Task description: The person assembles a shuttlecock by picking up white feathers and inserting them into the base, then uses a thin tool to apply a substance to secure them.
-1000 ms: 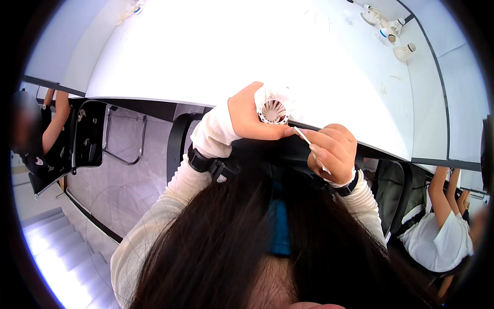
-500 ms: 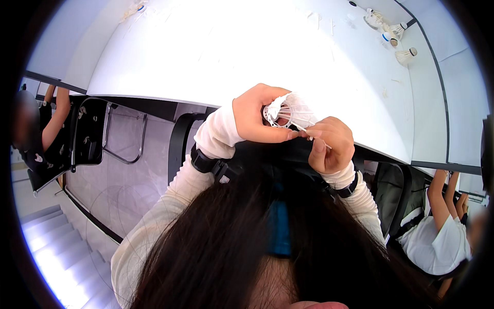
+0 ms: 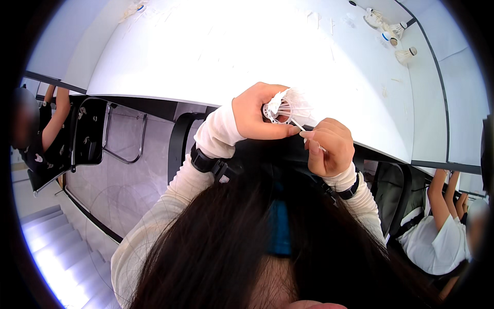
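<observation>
Near the table's front edge, my left hand (image 3: 252, 114) is closed around a white feather shuttlecock (image 3: 301, 103), its thumb along the near side. The shuttlecock lies tilted, its feathers spreading to the right and its row of bare shafts showing in the opening of my grip. To its right, my right hand (image 3: 333, 147) pinches a thin white feather shaft (image 3: 297, 124) between thumb and fingertips. One end of this shaft reaches the shuttlecock; whether it is still fixed there I cannot tell. Its other end pokes out below my fingers.
Several worn shuttlecocks (image 3: 406, 54) lie at the table's far right, beside a low white partition (image 3: 429, 92). Feather scraps (image 3: 317, 21) are scattered over the white table (image 3: 206, 67). Other people sit at both sides, a bare arm (image 3: 57, 116) at left and a white shirt (image 3: 437, 247) at right.
My right fingertips have drawn slightly away from my left thumb, down and right, and more of the shaft shows between them. My left hand still holds the shuttlecock in nearly the same place.
</observation>
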`<state>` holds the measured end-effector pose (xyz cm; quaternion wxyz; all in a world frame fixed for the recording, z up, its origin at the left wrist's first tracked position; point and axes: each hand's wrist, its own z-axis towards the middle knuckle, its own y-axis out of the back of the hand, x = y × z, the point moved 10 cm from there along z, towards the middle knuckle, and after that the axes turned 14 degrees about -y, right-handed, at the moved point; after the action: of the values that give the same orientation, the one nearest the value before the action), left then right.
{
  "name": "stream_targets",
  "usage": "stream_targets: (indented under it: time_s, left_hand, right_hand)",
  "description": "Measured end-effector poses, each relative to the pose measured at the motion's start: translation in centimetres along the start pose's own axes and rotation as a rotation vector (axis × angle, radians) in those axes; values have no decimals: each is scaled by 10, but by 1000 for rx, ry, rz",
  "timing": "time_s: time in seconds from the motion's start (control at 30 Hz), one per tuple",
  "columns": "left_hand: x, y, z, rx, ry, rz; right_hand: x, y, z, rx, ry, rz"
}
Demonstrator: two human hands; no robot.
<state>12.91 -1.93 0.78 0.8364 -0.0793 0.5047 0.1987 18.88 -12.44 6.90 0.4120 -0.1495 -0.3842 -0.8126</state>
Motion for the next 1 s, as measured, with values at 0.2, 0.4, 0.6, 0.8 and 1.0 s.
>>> stream_targets:
  time_s: [0.2, 0.4, 0.6, 0.8, 1.0]
  left_hand:
    - [2, 2, -1, -15, 19, -24]
    - [1, -3, 3, 51, 47, 16]
    - [1, -2, 0, 39, 7, 1]
    - [-2, -1, 2, 14, -18, -3]
    - [0, -2, 0, 14, -4, 10]
  right_hand:
    - [-6, 0, -3, 5, -47, 61]
    - [-26, 2, -8, -110, -245, 147]
    - [-13, 6, 2, -73, -200, 59]
    - [-9, 9, 3, -65, -165, 23]
    - [-20, 23, -1, -257, -204, 158]
